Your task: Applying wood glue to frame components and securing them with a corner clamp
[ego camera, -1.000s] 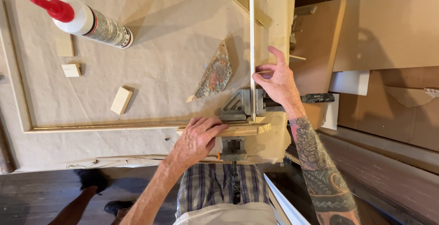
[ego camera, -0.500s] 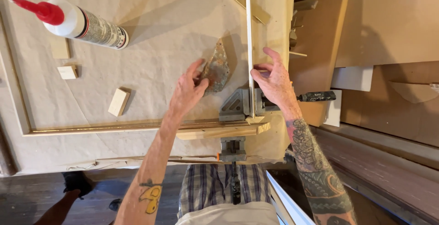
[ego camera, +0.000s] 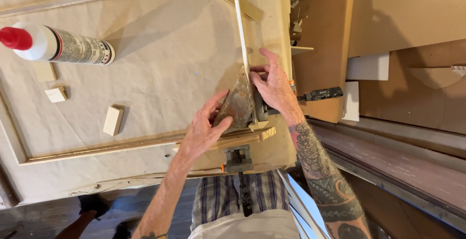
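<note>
**Wood strips getting squared up at the corner clamp**

Wood first: 2 thin strips are met at a corner near the front edge of the paper-covered table (ego camera: pixel 160 49). The upright strip (ego camera: pixel 241 35) runs away from the person and the long strip (ego camera: pixel 121 147) runs off to the left.

A rusty metal triangle (ego camera: pixel 238 105) is laid into that corner. It is pressed down by the left hand (ego camera: pixel 201 132), with fingers spread flat on top and nothing gripped. The right hand (ego camera: pixel 276 88) is kept apart from the left. Its fingers are stretched out and pushed against the upright strip, right beside the triangle's edge.

The corner clamp (ego camera: pixel 238 160) is parked just below the joint, and a black handle (ego camera: pixel 320 93) sticks out to the right.

Judged from this, the corner is being checked for square. Any next move probably calls for both strips being held tight to the triangle.

Only 1 container is seen: a glue bottle (ego camera: pixel 63 45) lying on its side, well apart, red cap on. Its fill level can't be told. 3 small wood blocks (ego camera: pixel 113 120) are scattered below it.
</note>
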